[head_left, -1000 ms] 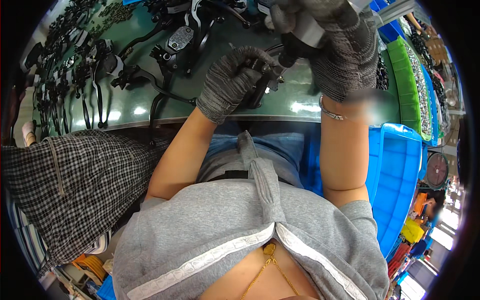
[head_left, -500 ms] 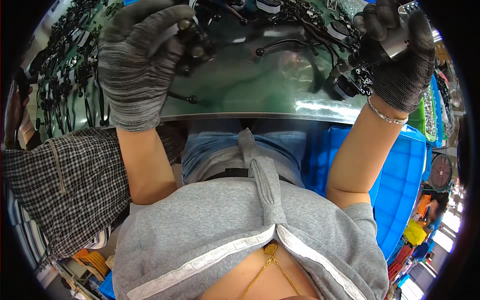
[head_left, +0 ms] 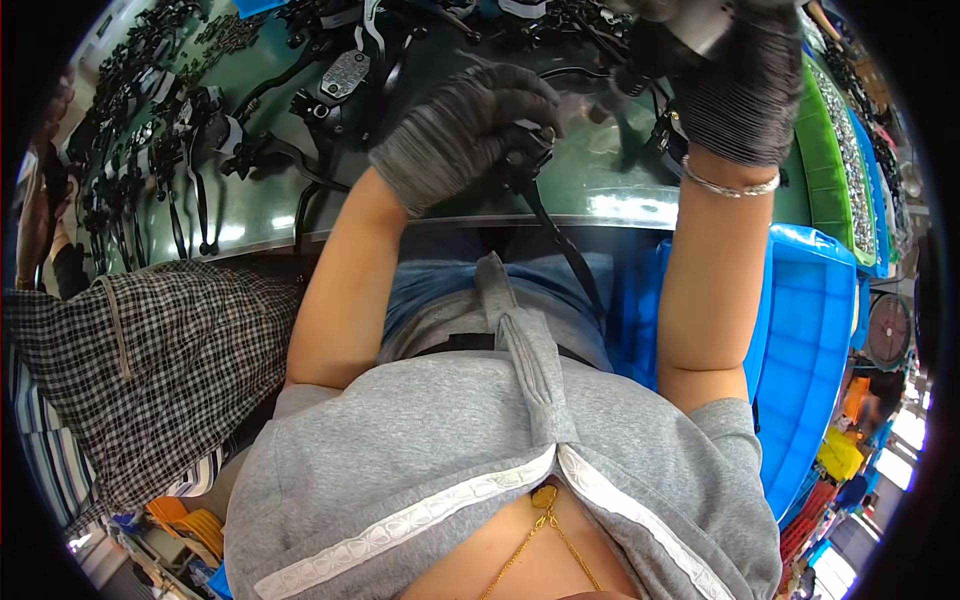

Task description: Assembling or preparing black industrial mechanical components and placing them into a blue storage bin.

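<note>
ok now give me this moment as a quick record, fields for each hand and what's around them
left grip: gloved, holding a black lever part, its long arm reaching across the near table edge
right grip: gloved, around a dark and silver tool, blurred
surface: shiny green table
left on table: more levers, one with a silver plate
right of table: green tray of small parts; blue bin beside the right forearm
far left: black-and-white checked cloth
</note>
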Demonstrator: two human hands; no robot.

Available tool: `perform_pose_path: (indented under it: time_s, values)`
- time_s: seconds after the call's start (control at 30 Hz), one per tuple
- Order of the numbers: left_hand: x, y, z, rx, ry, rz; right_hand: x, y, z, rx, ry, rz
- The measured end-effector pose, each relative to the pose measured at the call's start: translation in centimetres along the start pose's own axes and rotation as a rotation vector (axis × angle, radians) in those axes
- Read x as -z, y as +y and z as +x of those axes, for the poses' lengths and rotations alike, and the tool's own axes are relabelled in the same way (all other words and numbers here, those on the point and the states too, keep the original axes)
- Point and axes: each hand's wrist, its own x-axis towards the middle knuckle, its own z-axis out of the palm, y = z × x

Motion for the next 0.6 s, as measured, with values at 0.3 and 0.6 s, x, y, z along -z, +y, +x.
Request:
perform_pose_path:
  time_s: [0.3,0.6]
  values:
    - [-2.3,0.7,-0.2,0.076,0.042,0.076,3.3,4.4,0.1,0.058,-0.197,-0.123]
    - [-2.4,-0.8,-0.8,0.158,0.019,-0.217,2.5,2.6,-2.4,0.036,-0.118,0.089]
